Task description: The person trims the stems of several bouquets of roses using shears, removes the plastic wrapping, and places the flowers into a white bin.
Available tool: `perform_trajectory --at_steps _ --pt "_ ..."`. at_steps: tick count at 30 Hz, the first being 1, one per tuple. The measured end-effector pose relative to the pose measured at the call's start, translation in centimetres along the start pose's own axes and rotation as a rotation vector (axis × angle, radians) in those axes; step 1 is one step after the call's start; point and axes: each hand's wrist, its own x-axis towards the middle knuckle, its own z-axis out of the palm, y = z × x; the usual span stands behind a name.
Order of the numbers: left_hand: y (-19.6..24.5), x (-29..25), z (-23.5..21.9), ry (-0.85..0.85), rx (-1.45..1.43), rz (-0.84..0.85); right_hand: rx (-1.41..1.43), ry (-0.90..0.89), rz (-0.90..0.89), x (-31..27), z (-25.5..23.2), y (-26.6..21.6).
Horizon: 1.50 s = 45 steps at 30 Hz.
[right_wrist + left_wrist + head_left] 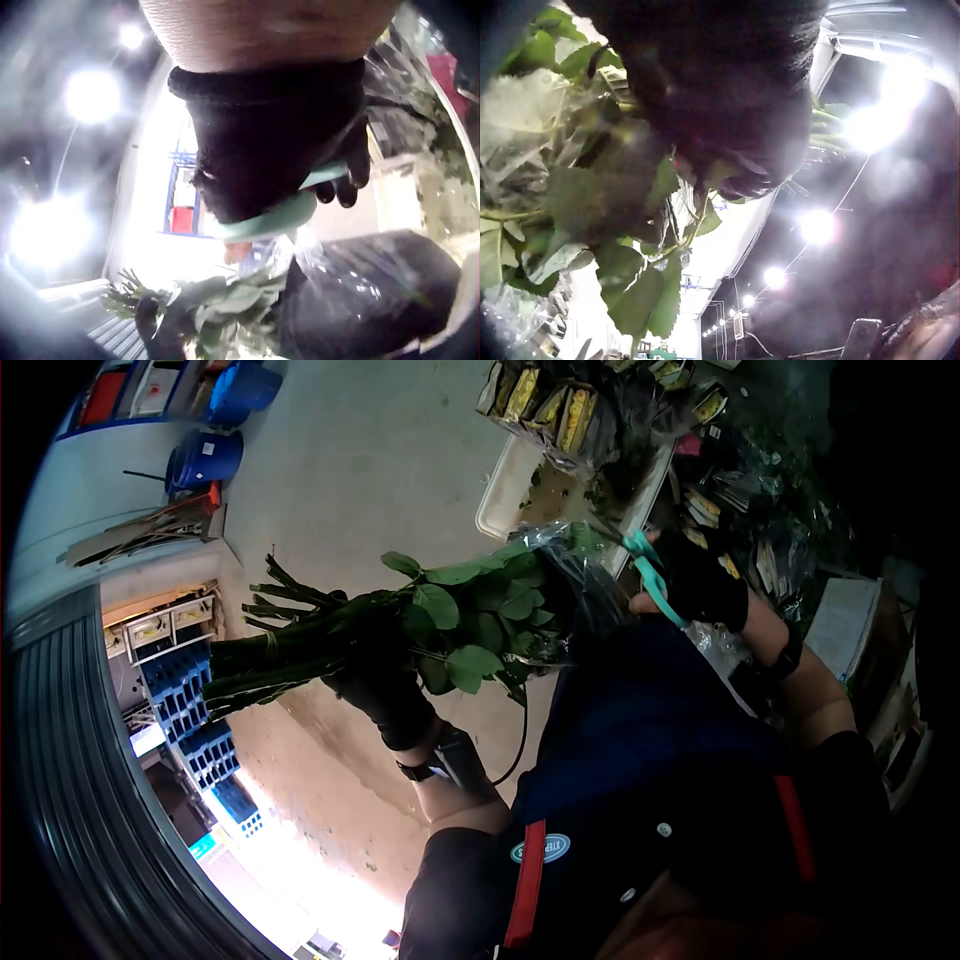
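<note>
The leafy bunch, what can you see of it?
The leafy bunch has broad green leaves and many dark green stems with uneven ends. What looks like a thin tie crosses the stems. Held sideways above the floor, it is gripped around the stems by the black-gloved left hand. Shiny see-through plastic covers the leafy end nearer the right hand. I can't make out any flowers.

Leafy bunch (pixel 436 605), partly plastic-wrapped, turquoise-handled scissors (pixel 652 578) beside it

I see dark ribbed metal shutter (pixel 70 790), white glare (pixel 300 870) and grey concrete floor (pixel 330 450) beside it, blue plastic drums (pixel 205 461) above.
</note>
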Motion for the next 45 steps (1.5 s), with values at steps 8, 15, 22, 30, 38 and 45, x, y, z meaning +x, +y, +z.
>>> perform_trajectory --at_steps 8,15,22,30,38,45 --pt "2.3 0.6 0.8 0.104 -0.201 0.001 0.389 0.070 0.163 3.8 6.6 -1.3" --pt "4.7 1.8 -6.7 -0.119 0.140 0.081 0.423 0.188 -0.029 10.8 5.8 7.7" --pt "6.2 1.5 -5.2 -0.247 -0.192 0.120 -0.165 0.498 -0.312 16.2 -2.9 -2.6" --pt "6.4 2.1 -4.6 -0.202 -0.253 0.041 -0.287 0.467 -0.233 20.4 -4.1 -8.3" --pt "6.6 3.9 -5.4 -0.211 -0.278 -0.017 -0.222 0.339 0.063 13.9 9.6 10.3" --pt "5.4 6.3 -0.8 -0.304 -0.372 -0.164 -0.393 -0.148 0.159 1.7 7.5 16.0"
